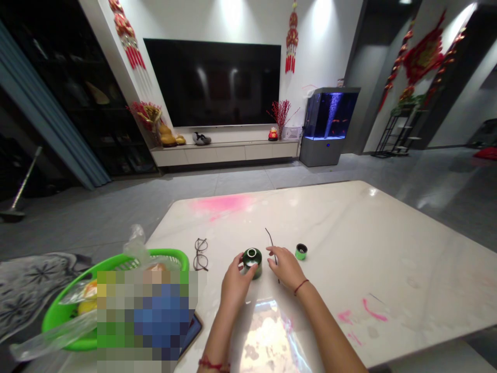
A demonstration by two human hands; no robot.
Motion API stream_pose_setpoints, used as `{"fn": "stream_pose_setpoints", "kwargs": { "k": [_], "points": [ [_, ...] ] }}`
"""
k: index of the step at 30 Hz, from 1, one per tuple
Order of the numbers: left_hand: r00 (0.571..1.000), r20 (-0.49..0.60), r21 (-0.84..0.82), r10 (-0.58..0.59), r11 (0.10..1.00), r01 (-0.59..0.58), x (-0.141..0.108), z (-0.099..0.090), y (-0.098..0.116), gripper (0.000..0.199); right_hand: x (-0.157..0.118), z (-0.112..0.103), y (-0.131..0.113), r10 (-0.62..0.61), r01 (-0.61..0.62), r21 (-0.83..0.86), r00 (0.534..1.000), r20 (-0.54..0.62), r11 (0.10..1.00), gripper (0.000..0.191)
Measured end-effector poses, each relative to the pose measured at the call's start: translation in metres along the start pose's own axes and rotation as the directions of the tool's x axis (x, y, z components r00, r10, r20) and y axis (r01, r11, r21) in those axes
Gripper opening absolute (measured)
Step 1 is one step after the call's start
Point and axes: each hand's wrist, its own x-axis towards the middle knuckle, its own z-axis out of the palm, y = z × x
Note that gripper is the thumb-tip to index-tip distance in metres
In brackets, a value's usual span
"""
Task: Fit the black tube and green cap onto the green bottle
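My left hand (236, 282) is wrapped round a small dark green bottle (253, 269) that stands upright on the table, its open mouth ringed in white. To its right, the curled fingers of my right hand (288, 268) are closed about a thin dark rod (269, 235), bent slightly at its far end; the fingers cover part of it. A green cap with a dark inside (301, 252) sits just beyond my right hand, open side up. Left of the bottle lies a pair of thin-framed glasses (201, 254).
A green basket (178, 254) with plastic bags stands at the left table edge, partly blurred out. Beside it lies a dark flat object (193, 331). Pink stains mark the pale table (349, 223). Beyond are a television (217, 83) and a fish tank (330, 116).
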Motion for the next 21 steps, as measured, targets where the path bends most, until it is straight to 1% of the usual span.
{"fn": "stream_pose_setpoints", "kwargs": {
  "k": [4,7,11,14,18,21],
  "points": [
    [1.0,0.016,-0.032,0.011,0.999,-0.011,0.002,-0.001,-0.003,0.055,-0.001,0.005,-0.006,0.004,-0.005,0.009,0.998,0.059,1.0,0.029],
    [1.0,0.021,-0.019,0.016,1.0,-0.016,0.002,-0.001,-0.005,0.055,-0.001,0.008,-0.006,0.014,-0.009,-0.072,0.998,0.067,0.997,0.029],
    [0.999,0.026,0.003,0.021,1.0,-0.021,0.002,-0.002,-0.004,0.055,0.001,0.012,-0.002,0.064,-0.051,-0.289,0.997,0.036,0.956,0.026],
    [0.999,0.04,0.022,0.019,1.0,-0.02,0.001,-0.002,-0.003,0.055,0.001,0.016,0.001,0.135,-0.122,-0.395,0.991,0.005,0.91,0.022],
    [0.999,0.048,0.039,0.01,0.999,-0.012,0.0,-0.003,-0.001,0.055,0.002,0.021,0.0,0.199,-0.223,-0.451,0.975,-0.1,0.864,0.021],
    [0.999,0.047,0.042,0.012,0.999,-0.014,0.0,-0.004,-0.001,0.054,0.002,0.022,-0.001,0.217,-0.247,-0.451,0.969,-0.117,0.858,0.019]
  ]
}}
